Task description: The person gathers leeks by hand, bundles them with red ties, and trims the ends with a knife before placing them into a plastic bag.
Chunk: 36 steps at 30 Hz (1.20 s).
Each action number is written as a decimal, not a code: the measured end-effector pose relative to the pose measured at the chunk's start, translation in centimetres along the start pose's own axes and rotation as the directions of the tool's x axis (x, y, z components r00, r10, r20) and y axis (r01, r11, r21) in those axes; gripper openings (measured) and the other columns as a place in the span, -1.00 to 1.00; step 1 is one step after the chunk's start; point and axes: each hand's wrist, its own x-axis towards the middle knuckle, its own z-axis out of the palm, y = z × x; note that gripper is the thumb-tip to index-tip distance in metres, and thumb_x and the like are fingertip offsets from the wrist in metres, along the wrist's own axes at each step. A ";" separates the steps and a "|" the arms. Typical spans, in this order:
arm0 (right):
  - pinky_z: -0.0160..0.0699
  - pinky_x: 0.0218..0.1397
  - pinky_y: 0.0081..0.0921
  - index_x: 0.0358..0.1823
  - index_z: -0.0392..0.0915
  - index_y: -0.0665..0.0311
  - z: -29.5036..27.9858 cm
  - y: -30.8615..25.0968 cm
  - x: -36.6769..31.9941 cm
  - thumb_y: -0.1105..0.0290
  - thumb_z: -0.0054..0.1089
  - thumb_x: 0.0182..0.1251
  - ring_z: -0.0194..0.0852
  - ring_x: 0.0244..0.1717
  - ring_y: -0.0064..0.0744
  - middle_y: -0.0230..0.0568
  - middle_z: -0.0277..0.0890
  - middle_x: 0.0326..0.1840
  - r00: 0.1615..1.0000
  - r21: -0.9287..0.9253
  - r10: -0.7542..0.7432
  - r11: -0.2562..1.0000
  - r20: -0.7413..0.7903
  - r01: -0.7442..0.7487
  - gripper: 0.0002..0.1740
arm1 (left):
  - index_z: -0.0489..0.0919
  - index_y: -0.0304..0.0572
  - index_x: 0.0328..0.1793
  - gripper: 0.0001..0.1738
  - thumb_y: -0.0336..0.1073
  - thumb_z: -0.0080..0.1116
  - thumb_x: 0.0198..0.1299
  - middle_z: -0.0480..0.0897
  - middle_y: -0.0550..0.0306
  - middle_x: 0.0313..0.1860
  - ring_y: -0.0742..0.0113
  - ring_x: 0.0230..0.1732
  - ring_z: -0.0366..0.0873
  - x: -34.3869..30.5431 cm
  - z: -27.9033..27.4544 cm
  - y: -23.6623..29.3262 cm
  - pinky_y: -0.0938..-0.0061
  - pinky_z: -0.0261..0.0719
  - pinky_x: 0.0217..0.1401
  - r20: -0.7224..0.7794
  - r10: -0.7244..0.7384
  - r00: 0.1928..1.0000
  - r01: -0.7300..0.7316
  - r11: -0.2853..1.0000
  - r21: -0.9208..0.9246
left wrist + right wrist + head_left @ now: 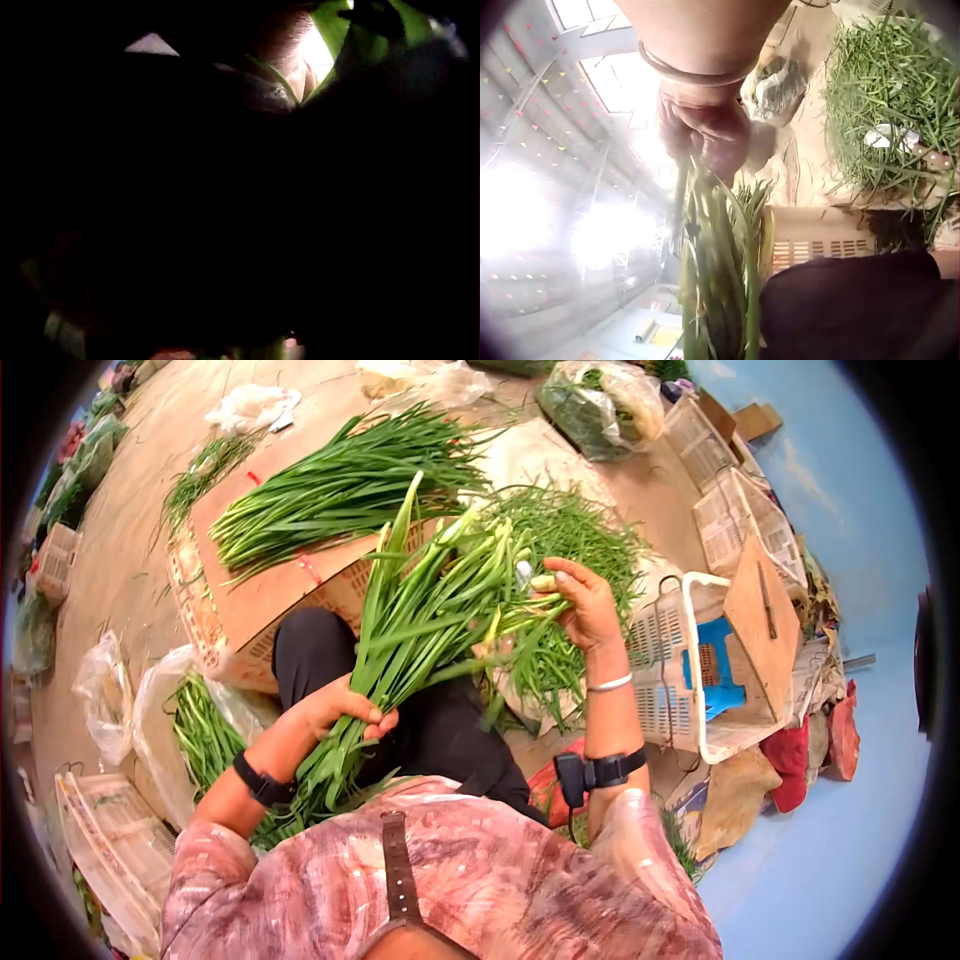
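Observation:
My left hand (350, 705) grips a bunch of flat-leaved garlic chives (430, 610) by the leafy end, above my lap. The pale stem ends point up and away to the right. Over there my right hand (587, 605) pinches a few stems at their pale ends, beside the rest of the bunch. In the right wrist view these stems (716, 262) run down from the fingers. Darkness covers most of the left wrist view, with only slivers of green leaf (330, 26) and skin showing.
A tied pile of chives (350, 490) lies on a board over a crate ahead. Loose trimmings (892, 82) heap up beside it, a knife (934, 157) with a riveted handle on top. A white crate (665, 680) stands right. More chives (205, 725) sit in plastic at left.

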 end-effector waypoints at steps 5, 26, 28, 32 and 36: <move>0.49 -0.58 -0.65 -0.07 0.50 0.46 -2.7 1.1 0.9 0.52 0.08 0.25 0.46 -0.59 -0.57 -0.12 0.59 -0.41 0.994 -0.256 0.035 0.965 -0.105 -0.061 -0.76 | 0.40 -0.36 -0.03 -0.57 -0.40 0.22 -0.06 0.44 0.04 -0.52 0.45 -0.65 0.29 -0.3 -1.3 -1.4 0.55 0.27 -0.58 0.005 -0.122 0.993 0.120 0.970 -0.210; 0.42 -0.46 -0.62 -0.09 0.54 0.46 0.9 2.8 1.8 0.60 0.07 0.17 0.43 -0.55 -0.55 -0.22 0.58 -0.45 0.993 -0.640 -0.115 0.765 -0.016 0.078 -0.74 | 0.42 -0.45 -0.11 -0.67 -0.37 0.17 0.05 0.49 -0.01 -0.37 0.48 -0.62 0.31 -0.3 -0.6 -2.4 0.55 0.24 -0.55 -0.008 -0.063 0.998 0.056 0.937 -0.345; 0.48 -0.40 -0.59 -0.21 0.63 0.34 -0.2 2.8 2.7 0.59 0.07 0.15 0.53 -0.50 -0.54 -0.19 0.61 -0.48 0.936 -0.862 -0.335 0.439 0.104 0.253 -0.79 | 0.42 -0.45 -0.11 -0.68 -0.38 0.16 0.05 0.49 -0.01 -0.36 0.48 -0.61 0.31 -0.4 -0.5 -2.5 0.55 0.24 -0.55 0.000 -0.072 0.997 0.068 0.939 -0.337; 0.48 -0.38 -0.64 -0.23 0.65 0.31 -3.8 1.8 5.8 0.60 0.08 0.13 0.49 -0.50 -0.61 -0.24 0.61 -0.50 0.884 -0.902 -0.412 0.259 0.219 0.345 -0.79 | 0.41 -0.41 -0.05 -0.65 -0.39 0.16 0.04 0.48 0.00 -0.40 0.47 -0.62 0.30 -0.5 -0.6 -2.2 0.57 0.23 -0.55 -0.014 -0.089 0.996 0.080 0.947 -0.312; 0.56 -0.25 -0.38 -0.03 0.55 0.29 -6.4 -2.4 7.0 0.41 0.22 0.10 0.60 -0.33 -0.28 -0.06 0.61 -0.36 0.912 -0.998 -0.408 -0.010 -0.049 -0.058 -0.65 | 0.38 -0.35 0.04 -0.58 -0.44 0.17 0.01 0.48 -0.02 -0.43 0.45 -0.64 0.30 -0.6 -0.3 -2.0 0.56 0.24 -0.58 -0.051 -0.102 0.993 0.083 0.956 -0.282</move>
